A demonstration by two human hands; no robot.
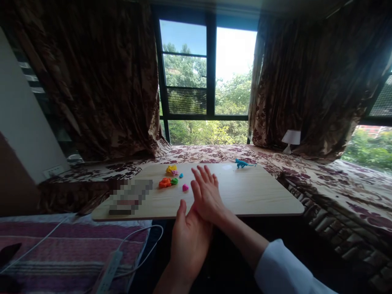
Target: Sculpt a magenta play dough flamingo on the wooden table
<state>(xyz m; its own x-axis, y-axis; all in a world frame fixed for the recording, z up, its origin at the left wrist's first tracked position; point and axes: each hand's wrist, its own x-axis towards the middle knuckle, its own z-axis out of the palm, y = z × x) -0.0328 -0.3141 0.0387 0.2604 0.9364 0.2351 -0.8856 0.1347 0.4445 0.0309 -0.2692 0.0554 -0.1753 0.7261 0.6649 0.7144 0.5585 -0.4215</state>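
Clay-like coloured lumps (164,183) sit on the table (260,198) in the head view, probably grouped for easy reach. The right hand (208,197), fingers outstretched, lies across the upturned left hand (190,239), whose fingers are hidden; whether anything is between, I cannot tell. No writing is legible; one item (131,197) is pixelated.

- At 12 o'clock, a dark-framed window (210,65), leafy trees (183,132) outside.
- At 10 o'clock, a brown patterned curtain (116,81); at 2 o'clock, a matching curtain (309,73).
- At 3 o'clock, a small table lamp (291,137), white-shaded and upright on the floral window-seat cover (333,175).
- At 9 o'clock, a wall socket plate (53,171) set low.
- At 8 o'clock, purple-striped bedding (76,245).
- Between 7 and 8 o'clock, a white power strip (109,269) with a looping white cable (162,232).
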